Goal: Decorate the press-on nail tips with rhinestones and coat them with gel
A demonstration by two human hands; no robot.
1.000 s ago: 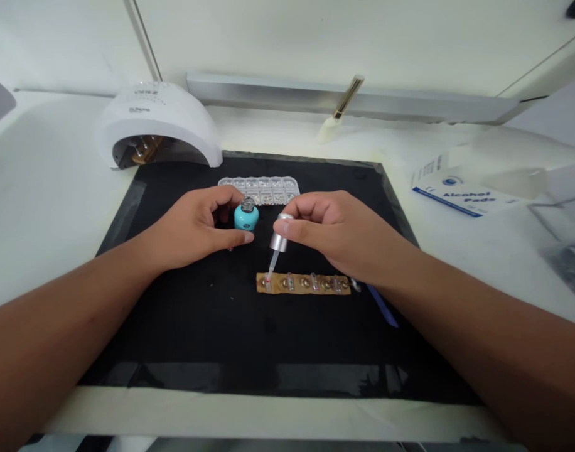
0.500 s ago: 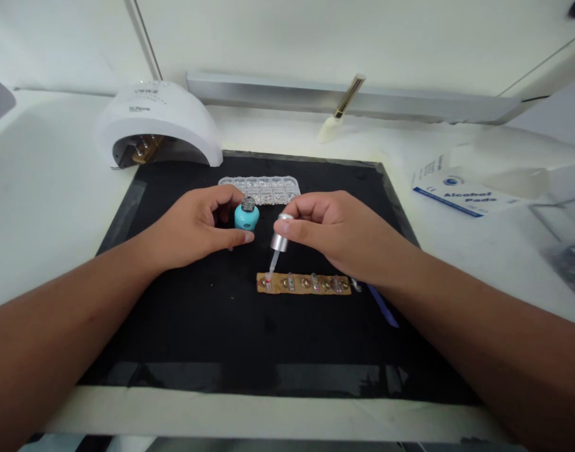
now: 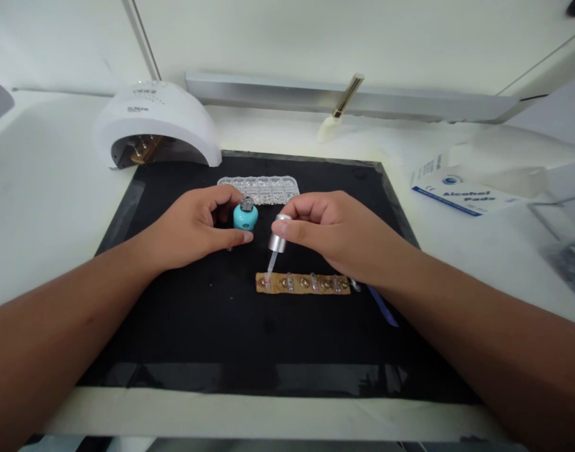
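Between the thumb and fingers of my left hand (image 3: pixel 207 220) is an uncapped turquoise nail polish bottle (image 3: pixel 245 216). My right hand (image 3: pixel 316 220) pinches the silver cap of a nail polish brush (image 3: pixel 277 242), its stem pointing down and to the left. The brush tip touches, or nearly touches, the leftmost clear press-on nail on a tan strip (image 3: pixel 276 287). Several such clear nails with small coloured specks sit along that strip, with round metallic bits between them. A purple stick (image 3: pixel 384 307) lies partly under my right forearm.
A white nail lamp (image 3: pixel 158 122) stands at the back left with another strip inside. Behind my hands lies a clear compartment case (image 3: pixel 259 185) of small gems on the black mat (image 3: pixel 212 339). An alcohol pads box (image 3: pixel 461 188) and a gold-handled brush (image 3: pixel 348 97) are farther off.
Almost nothing differs. The whole view has shifted very slightly to the left, while both hands keep their grips and the brush tip stays at the leftmost nail.
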